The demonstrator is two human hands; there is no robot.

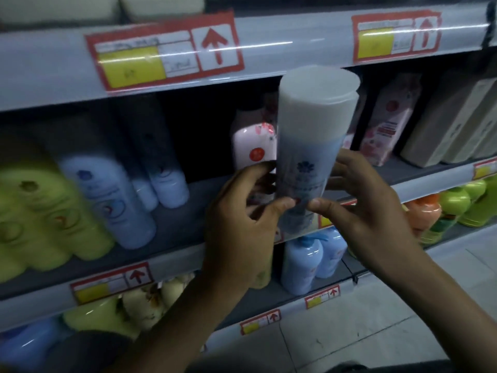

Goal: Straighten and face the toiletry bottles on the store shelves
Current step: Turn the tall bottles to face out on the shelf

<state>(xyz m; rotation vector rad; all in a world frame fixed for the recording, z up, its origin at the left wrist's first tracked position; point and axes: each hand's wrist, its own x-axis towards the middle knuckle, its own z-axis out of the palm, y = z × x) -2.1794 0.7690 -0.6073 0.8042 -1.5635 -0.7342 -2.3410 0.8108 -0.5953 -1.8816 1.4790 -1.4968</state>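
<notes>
Head cam shows both hands raised in front of the middle shelf [193, 203], holding a blue bottle [309, 157] near upright, white cap toward 12 o'clock. Left hand [242, 219] grips it from 8 o'clock and right hand [363, 211] from 4 o'clock. Thumbs nearly meet on the lower front, fingers curled round the back. Forearms come up from 6 and 5 o'clock. Pink bottle [252, 146] stands just behind, at 10 o'clock.

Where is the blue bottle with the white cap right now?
Head view, centre: the blue bottle is held between the left hand and right hand, in front of a pink bottle.
</notes>
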